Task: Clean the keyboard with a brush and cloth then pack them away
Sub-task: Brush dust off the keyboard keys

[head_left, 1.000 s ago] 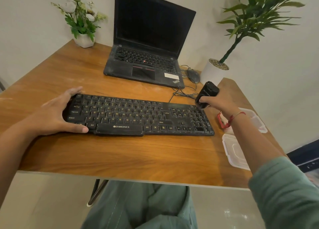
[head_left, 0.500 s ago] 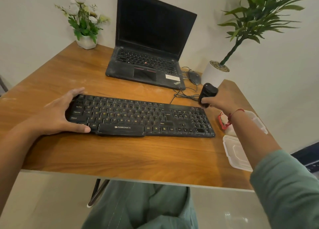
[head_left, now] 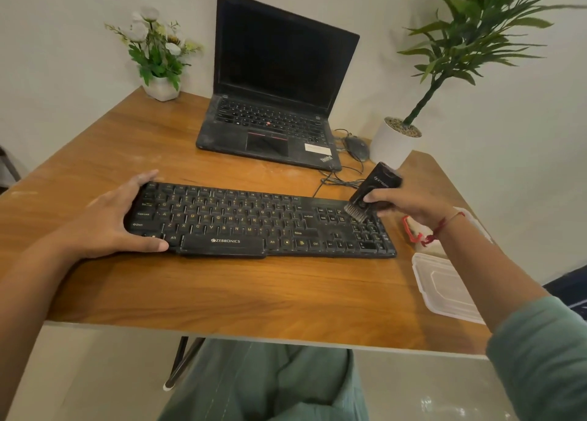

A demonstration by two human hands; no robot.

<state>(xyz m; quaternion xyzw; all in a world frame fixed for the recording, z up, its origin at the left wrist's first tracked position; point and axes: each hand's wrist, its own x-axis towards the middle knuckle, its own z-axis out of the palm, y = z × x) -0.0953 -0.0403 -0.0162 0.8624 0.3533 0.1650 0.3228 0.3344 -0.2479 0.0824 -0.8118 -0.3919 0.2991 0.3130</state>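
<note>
Head view, item by item, placed against the keyboard [head_left: 260, 222]: I am seeing it lying black and flat across the middle of the wooden desk [head_left: 222, 290], its long side toward me. My left hand [head_left: 117, 220] is resting spread over the keyboard's left end, fingers apart, thumb lying along the near edge, bracing rather than clamping. My right hand [head_left: 409, 200] is closing around a black brush [head_left: 371, 192] at the keyboard's far right corner; the brush is tilting, with its bristles touching the number-pad keys. Right of the keyboard, a clear plastic container [head_left: 470, 220] is sitting partly hidden behind my right wrist, something red and white showing in it; I cannot tell what that is. A clear lid [head_left: 444, 287] is lying just nearer to me than the container. Beyond the keyboard, an open laptop [head_left: 279, 84] is standing with its screen dark, and a mouse [head_left: 357, 147] is sitting beside the laptop's right side.
</note>
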